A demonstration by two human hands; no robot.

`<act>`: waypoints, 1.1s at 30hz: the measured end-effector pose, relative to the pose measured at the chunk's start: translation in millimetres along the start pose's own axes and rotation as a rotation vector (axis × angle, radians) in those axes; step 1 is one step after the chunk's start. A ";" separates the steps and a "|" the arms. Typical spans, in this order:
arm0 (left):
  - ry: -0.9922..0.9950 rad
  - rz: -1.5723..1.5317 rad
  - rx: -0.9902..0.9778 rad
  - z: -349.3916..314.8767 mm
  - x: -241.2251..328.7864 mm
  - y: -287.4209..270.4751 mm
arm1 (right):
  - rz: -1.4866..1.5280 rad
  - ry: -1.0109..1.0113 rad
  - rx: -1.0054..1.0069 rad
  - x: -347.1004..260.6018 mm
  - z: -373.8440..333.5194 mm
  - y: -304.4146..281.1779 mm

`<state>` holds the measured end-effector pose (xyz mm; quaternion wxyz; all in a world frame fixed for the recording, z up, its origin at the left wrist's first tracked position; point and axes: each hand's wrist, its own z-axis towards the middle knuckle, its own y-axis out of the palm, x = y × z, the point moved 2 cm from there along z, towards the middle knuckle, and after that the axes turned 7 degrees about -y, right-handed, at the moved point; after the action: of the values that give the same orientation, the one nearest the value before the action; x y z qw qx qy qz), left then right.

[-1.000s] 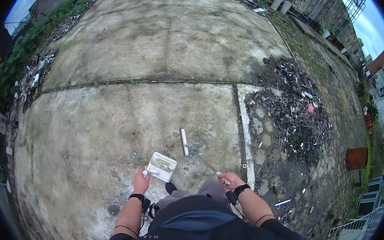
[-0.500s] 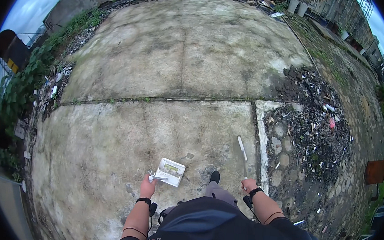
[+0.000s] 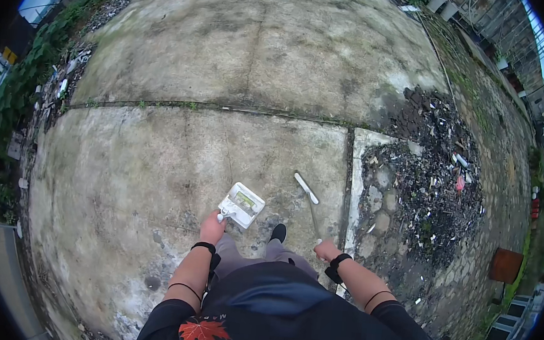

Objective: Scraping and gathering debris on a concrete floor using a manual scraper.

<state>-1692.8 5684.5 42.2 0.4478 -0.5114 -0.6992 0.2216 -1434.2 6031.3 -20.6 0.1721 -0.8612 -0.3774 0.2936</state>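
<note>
My left hand [image 3: 212, 228] is closed round the handle of a white dustpan [image 3: 253, 212], which is held out in front of my left leg. A green and pale patch shows inside the pan. On the other side, my right hand [image 3: 326, 250] grips the end of a thin grey broom handle. The broom [image 3: 306, 189] slants forward and left, its long narrow white head low over the concrete, to the right of the dustpan. Whether the head touches the ground I cannot tell.
Stained concrete [image 3: 157, 161] spreads ahead, crossed by seams. To the right lies a dark heap of rubble and litter [image 3: 443, 183] beside a white-edged strip. Green plants [image 3: 41, 94] and debris line the left side. A rusty brown box [image 3: 506, 265] stands far right.
My view has tipped down and shifted. The broom head has moved left, closer to the dustpan. The dustpan now sits farther out from my body and is turned a little. Both grips stay the same.
</note>
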 end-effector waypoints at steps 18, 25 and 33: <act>0.190 0.003 -0.111 55.0 -36.6 -56.9 | 0.398 0.242 -0.069 -91.8 -59.5 -41.0; 0.273 0.025 -0.183 74.2 -42.6 -66.1 | 0.629 0.323 0.160 -62.9 -34.3 -22.8; 0.257 0.083 -0.254 66.0 -53.7 -60.4 | -0.225 0.043 -0.006 -45.2 49.5 -19.9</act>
<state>-1776.2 5622.3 34.1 0.4557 -0.6162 -0.6370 0.0827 -1501.1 6014.1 -31.3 0.2095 -0.8201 -0.4688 0.2526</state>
